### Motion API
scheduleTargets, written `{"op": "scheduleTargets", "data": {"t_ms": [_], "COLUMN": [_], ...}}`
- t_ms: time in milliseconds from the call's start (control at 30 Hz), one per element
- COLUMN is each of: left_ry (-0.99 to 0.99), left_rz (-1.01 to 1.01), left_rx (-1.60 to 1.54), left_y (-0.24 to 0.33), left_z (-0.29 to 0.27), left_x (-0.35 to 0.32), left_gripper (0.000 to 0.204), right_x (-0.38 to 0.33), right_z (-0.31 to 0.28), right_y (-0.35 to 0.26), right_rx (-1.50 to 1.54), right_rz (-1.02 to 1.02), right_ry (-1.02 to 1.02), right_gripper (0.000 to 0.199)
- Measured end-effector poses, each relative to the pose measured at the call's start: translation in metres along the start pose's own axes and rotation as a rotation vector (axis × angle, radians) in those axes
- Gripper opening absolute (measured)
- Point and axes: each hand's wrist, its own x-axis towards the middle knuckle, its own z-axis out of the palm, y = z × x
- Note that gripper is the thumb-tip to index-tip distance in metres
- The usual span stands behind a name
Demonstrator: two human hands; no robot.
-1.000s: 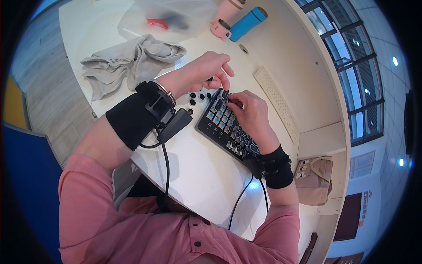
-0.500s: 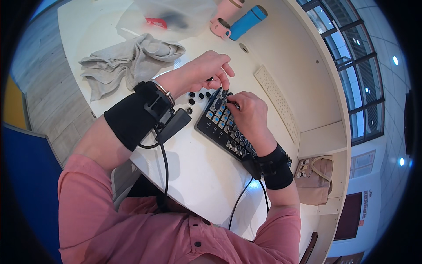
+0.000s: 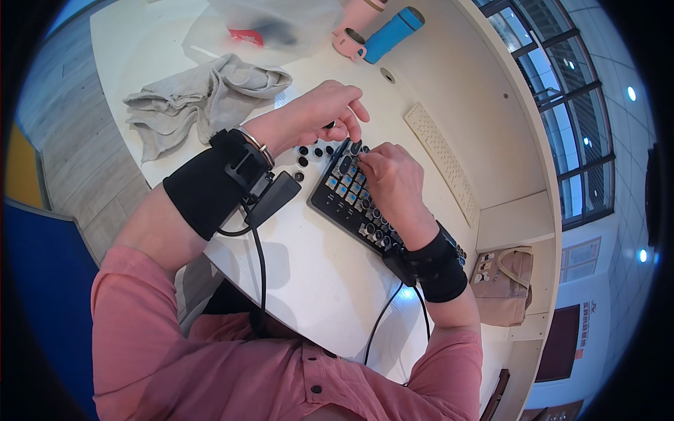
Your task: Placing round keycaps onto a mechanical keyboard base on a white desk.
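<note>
A black keyboard (image 3: 335,200) lies slantwise on the white table, with blue switches bare over part of it and round dark keycaps on other parts. My left hand (image 3: 309,118) is over its far left end, fingers curled around a small black keycap (image 3: 329,125), one fingertip at the keyboard's edge. My right hand (image 3: 394,175) rests over the keyboard's far end with thumb and forefinger pinched together near the large keys. Whatever sits between those fingertips is hidden. Several loose round keycaps (image 3: 302,161) lie beside the keyboard, below my left hand.
A crumpled grey cloth (image 3: 203,98) and a translucent plastic bag (image 3: 288,35) lie farther left. A pink cup (image 3: 347,45), a blue bottle (image 3: 394,35) and a white keyboard (image 3: 441,161) stand or lie along the back panel. A beige bag (image 3: 502,288) sits at right. Cables hang from both wrist straps.
My right hand has shifted slightly up and left along the keyboard, fingertips closer to the large keys at its end. My left hand keeps nearly the same pose.
</note>
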Motion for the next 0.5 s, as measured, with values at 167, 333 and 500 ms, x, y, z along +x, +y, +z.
{"op": "scheduleTargets", "data": {"t_ms": [167, 333, 500], "left_ry": [0.008, 0.001, 0.003], "left_rz": [0.004, 0.0, 0.005], "left_rx": [-0.004, 0.0, 0.007], "left_y": [0.0001, 0.0001, 0.0015], "left_z": [0.0001, 0.0001, 0.0003], "left_x": [-0.0013, -0.0008, -0.003], "left_gripper": [0.033, 0.031, 0.031], "right_x": [0.0026, 0.0006, 0.0008], "right_z": [-0.0048, -0.0026, -0.0032], "right_y": [-0.0014, -0.0009, -0.0028], "right_rx": [-0.025, -0.011, -0.061], "right_rz": [0.012, -0.013, -0.042], "right_ry": [-0.029, -0.021, -0.018], "right_gripper": [0.009, 0.007, 0.006]}}
